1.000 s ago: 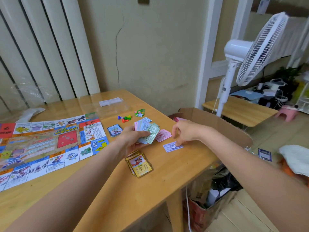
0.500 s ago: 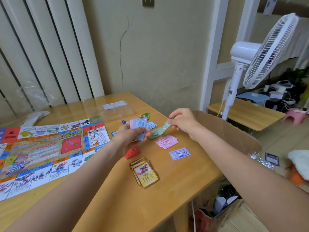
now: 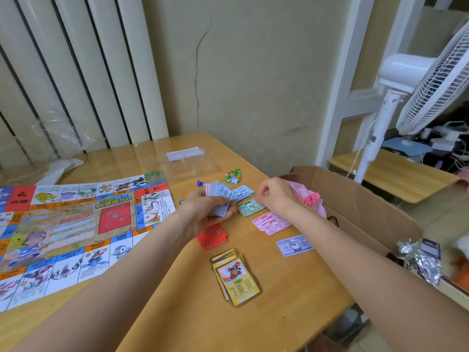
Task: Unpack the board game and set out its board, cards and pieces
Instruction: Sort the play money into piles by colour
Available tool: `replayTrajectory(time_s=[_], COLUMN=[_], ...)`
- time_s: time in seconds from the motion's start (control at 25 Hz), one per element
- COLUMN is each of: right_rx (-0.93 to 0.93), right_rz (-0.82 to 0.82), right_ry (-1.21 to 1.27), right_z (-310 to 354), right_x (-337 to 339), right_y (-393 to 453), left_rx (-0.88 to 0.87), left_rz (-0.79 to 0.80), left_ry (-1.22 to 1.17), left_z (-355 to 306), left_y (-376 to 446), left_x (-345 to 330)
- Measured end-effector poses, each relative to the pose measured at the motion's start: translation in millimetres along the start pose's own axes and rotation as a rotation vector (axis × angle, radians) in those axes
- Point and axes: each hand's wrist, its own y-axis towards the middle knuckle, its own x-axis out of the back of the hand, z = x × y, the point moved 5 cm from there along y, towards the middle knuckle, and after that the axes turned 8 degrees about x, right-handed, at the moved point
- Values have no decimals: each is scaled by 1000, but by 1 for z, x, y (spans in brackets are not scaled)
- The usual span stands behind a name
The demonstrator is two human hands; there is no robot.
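— Holding a fanned wad of blue paper play money [image 3: 220,199] in the left hand [image 3: 205,214], grip curled round the notes, above the wooden tabletop [image 3: 291,313].

— And the right hand [image 3: 275,196]?

— Hovering just right of that wad, fingers curled in; hard to tell whether anything thin sits pinched in that grip. Directly beneath, touching or nearly so: a small pile of green paper notes [image 3: 250,207] lying flat.

— Other money?

— Laid out in separate piles: loose blue notes [image 3: 243,192] behind the green, overlapping pink notes [image 3: 271,223] nearer, then a single pale lilac note [image 3: 294,245] nearest the edge.

— Cards?

— Red deck [image 3: 212,236] under the left wrist; yellow-bordered picture cards [image 3: 236,276] stacked unevenly, closer to the camera.

— Board?

— Colourful printed paper game board [image 3: 76,224], unfolded flat across the left side. Beyond the hands, a blue pawn [image 3: 201,183] and a cluster of small green tokens [image 3: 233,176], beside a clear plastic tray [image 3: 190,166]. Right of the tabletop, an open brown cardboard box [image 3: 355,199].
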Motion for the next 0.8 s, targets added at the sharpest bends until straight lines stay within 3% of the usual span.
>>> replayTrajectory(time_s=[0.08,0.16,0.24,0.44,0.56,0.8], right_rx=[-4,-3,34,32,37,36], right_rz=[-18,184,280,289,283,263], right_ry=[305,664,672,770,722,633], right_z=[8,24,33,33,34,35], right_x=[9,8,8,4,2,8], right_y=[-2,-7,-11,-12,-11,-7], left_rx=[-8,-11,-18,-20,36,-26], left_rz=[46,72,101,197,276,189], left_ry=[52,93,113,120,-4,27], left_z=[2,4,5,1,-1,-3], left_y=[1,1,-1,-12,-14,-12], left_x=[-8,-13,-15,-13,-8,-4])
